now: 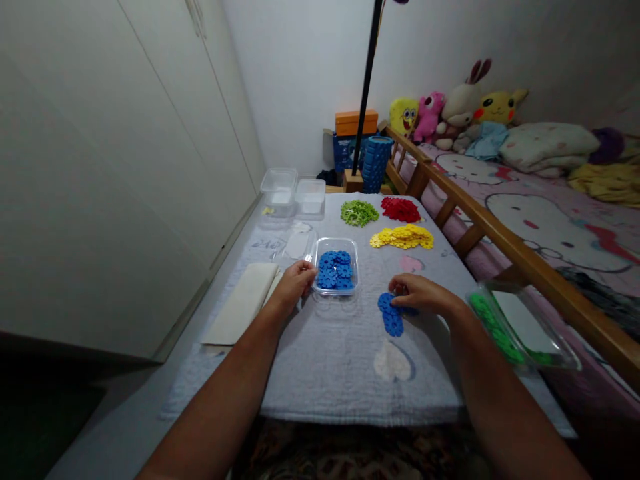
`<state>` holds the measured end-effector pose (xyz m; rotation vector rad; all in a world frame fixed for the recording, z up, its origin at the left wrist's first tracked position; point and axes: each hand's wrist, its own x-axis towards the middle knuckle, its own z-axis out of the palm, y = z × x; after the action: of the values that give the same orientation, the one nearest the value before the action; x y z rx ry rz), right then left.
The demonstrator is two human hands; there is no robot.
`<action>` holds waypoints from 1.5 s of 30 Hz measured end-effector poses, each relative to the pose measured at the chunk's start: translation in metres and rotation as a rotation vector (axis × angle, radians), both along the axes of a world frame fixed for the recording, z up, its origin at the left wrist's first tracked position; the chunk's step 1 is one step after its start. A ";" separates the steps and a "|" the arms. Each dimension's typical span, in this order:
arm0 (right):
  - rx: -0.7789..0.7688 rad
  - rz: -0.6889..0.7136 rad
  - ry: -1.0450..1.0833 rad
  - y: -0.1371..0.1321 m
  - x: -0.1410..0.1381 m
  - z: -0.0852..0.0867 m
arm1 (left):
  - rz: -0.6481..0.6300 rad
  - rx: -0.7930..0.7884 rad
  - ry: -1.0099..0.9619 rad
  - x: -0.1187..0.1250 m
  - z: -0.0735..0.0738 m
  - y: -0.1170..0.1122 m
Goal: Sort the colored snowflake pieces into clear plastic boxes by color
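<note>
Grey cloth (335, 373) | blue discs (393, 325), flat, notch-rimmed | left hand (297, 281) holding clear box (336, 291) | right hand (417, 293) touching discs, grip unclear

Left hand (295, 280) and right hand (417, 293): bare. Wrists and forearms (245, 363) likewise, forearms broadening away from the wrists. At the lap, dark cloth (350, 455), busy print, brownish with paler patches; motif lost in shadow. Nails too small to make out.

A lane runs between the plastic tub (337, 291) and loose blue snowflake discs (393, 324) — yellow discs (404, 237) (heaped) crowd its far end.
</note>
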<state>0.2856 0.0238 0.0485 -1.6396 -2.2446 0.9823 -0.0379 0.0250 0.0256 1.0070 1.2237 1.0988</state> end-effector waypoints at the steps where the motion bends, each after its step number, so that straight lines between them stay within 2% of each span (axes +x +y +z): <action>1: 0.002 0.013 0.007 -0.002 -0.001 -0.004 | -0.001 -0.001 -0.006 0.000 0.000 0.000; 6: 0.057 -0.004 0.081 -0.006 -0.011 -0.013 | -0.008 -0.005 -0.019 -0.001 -0.003 0.001; 12: -0.007 -0.061 0.188 -0.003 -0.015 -0.011 | -0.010 -0.005 -0.007 -0.001 -0.002 0.001; 15: -0.062 -0.077 0.286 -0.003 -0.013 -0.006 | -0.014 -0.005 0.001 -0.001 -0.001 0.000; 19: -0.150 0.002 0.387 0.002 -0.013 0.009 | -0.009 0.002 0.004 -0.001 0.000 0.000; 22: -0.058 0.008 0.438 0.012 -0.026 0.023 | -0.008 -0.002 -0.010 -0.001 0.000 -0.001; 27: 0.148 -0.020 0.439 0.029 -0.071 0.036 | -0.014 -0.005 -0.015 -0.001 -0.002 0.000; 31: 0.285 -0.023 0.301 0.041 -0.104 0.030 | -0.016 -0.003 -0.022 -0.002 -0.006 0.002; 34: 0.407 -0.044 0.182 0.048 -0.113 0.020 | -0.018 0.005 -0.020 -0.003 -0.008 0.004; 37: 0.527 -0.131 0.120 0.052 -0.105 0.011 | -0.025 0.008 -0.013 -0.003 -0.009 0.004; 40: 0.543 -0.194 0.136 0.051 -0.083 0.007 | -0.025 -0.003 -0.013 -0.003 -0.007 0.003; 42: 0.492 -0.205 0.128 0.047 -0.062 0.008 | -0.024 -0.008 -0.016 -0.002 -0.006 0.003; 45: 0.315 -0.163 0.039 0.036 -0.028 0.009 | -0.018 -0.003 -0.012 -0.002 -0.004 0.002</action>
<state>0.2580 0.0597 0.0578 -1.6140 -2.0733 0.5818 -0.0398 0.0269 0.0217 1.0062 1.2039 1.0869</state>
